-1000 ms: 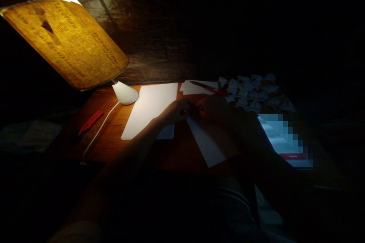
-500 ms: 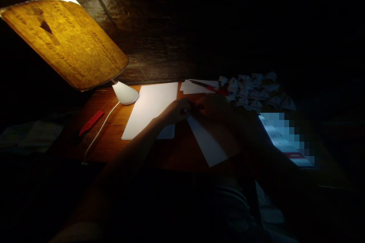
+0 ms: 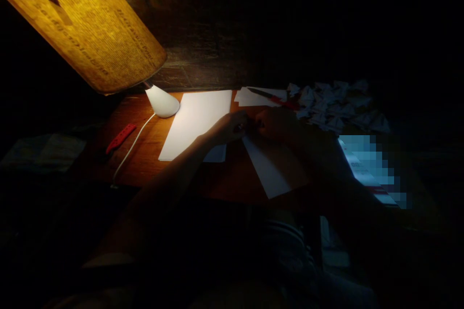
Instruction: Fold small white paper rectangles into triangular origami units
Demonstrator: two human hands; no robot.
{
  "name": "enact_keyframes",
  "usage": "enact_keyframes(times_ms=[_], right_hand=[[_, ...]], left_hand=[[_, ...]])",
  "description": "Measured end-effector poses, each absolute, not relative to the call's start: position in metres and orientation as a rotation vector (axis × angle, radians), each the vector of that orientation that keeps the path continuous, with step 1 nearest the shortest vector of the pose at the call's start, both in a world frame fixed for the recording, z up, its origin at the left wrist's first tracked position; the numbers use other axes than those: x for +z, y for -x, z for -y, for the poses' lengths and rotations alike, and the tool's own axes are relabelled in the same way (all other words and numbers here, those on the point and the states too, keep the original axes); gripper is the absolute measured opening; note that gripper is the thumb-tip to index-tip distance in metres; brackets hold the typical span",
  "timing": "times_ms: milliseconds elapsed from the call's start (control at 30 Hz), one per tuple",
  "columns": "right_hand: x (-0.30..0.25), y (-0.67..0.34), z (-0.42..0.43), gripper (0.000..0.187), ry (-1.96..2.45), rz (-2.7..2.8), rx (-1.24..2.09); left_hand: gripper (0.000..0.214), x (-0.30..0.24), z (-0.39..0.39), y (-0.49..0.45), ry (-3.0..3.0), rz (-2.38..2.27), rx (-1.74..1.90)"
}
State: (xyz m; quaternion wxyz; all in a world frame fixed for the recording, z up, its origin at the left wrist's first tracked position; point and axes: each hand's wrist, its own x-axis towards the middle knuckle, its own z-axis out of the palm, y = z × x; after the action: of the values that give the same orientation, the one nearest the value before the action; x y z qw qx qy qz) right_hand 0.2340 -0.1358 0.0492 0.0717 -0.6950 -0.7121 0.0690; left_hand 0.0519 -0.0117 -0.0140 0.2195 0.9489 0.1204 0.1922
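Close together above the desk, both hands are curled in at the far end of a white sheet of paper (image 3: pixel 266 171). My left hand (image 3: pixel 229 125) is closed, its fingertips pinching at the sheet's upper edge. Beside it, my right hand (image 3: pixel 273 123) is closed in the same spot, deep in shadow, so its fingertips are hard to see. The near corner of the sheet points toward me. Left of the hands lies a stack of white paper (image 3: pixel 203 116), partly under my left forearm. Smaller paper pieces (image 3: pixel 255 98) lie beyond, with red-handled scissors (image 3: pixel 277 100) on top.
A lamp with a printed yellow shade (image 3: pixel 97 34) and white base (image 3: pixel 163 102) stands at the left, its white cord (image 3: pixel 134 142) trailing forward. Nearby is a red-handled tool (image 3: pixel 121 137). Several folded paper shapes (image 3: pixel 337 106) are heaped at the back right. A lit screen (image 3: pixel 358 164) glows at right.
The view has tilted slightly downward, so the desk and lamp sit higher in the picture. Both hands stay together at the sheet's far end, with little visible change.
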Motion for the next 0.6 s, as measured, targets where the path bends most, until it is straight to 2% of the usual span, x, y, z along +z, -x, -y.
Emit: enact_keyframes(times_ms=[600], right_hand=[[0.042,-0.246,0.137,0.036,2.035,2.162,0.281]], left_hand=[[0.003,-0.012,0.012,-0.052,-2.606,-0.304,0.549]])
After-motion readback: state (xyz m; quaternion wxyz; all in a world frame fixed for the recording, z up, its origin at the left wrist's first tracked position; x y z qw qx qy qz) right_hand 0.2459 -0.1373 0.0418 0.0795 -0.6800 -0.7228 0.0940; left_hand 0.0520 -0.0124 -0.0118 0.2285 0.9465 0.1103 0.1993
